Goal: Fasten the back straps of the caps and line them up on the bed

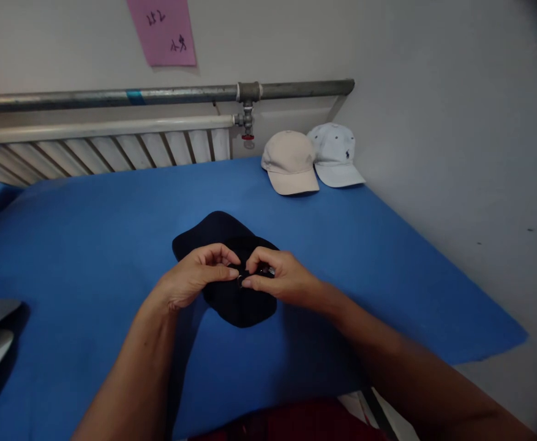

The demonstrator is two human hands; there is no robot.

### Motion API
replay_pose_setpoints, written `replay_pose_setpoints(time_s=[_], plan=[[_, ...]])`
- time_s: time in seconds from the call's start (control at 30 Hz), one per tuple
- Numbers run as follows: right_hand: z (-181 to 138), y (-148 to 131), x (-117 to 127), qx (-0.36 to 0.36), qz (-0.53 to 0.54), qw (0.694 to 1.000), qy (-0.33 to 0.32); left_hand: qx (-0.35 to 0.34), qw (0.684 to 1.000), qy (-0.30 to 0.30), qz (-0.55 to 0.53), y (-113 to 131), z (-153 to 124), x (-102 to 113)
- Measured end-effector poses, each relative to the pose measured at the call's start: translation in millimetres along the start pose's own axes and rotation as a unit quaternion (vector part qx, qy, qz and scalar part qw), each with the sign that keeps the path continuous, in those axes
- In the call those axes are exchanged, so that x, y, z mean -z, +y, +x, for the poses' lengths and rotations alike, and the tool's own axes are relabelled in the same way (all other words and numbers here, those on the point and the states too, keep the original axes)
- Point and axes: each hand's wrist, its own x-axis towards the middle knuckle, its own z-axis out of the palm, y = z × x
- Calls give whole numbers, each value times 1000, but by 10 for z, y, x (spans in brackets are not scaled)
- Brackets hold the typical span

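The left hand (201,272) and right hand (284,277) pinch a dark cloth cap (241,309); a domed beige cap (290,154) and white cap (335,147) occupy the surface's (112,245) far right corner.

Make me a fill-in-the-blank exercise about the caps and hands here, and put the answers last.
1. Of the bare left hand and bare right hand, ____ touch the dark fabric cap.
2. In the picture, the beige fabric cap is on the ____ side of the pale fabric cap with a small dark emblem.
3. The flat tabletop under the caps is coloured ____.
4. The small valve handle below the grey metal pipe is coloured ____.

Missing words: both; left; blue; red.
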Motion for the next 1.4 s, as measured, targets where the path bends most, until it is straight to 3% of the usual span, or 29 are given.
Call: replay_pose_setpoints(time_s=[0.37, 0.93, 1.4], plan=[[-21, 4, -66, 7, -55, 998, 36, 5, 1000, -4, -5, -33, 11, -4], [-38, -44, -33, -1, 0, 1000, 4, -16, 996, -31, 85, 5, -25, 108], [-40, 5, -107, 93, -176, 980, -24, 7, 987, -58, 151, -40, 25, 189]])
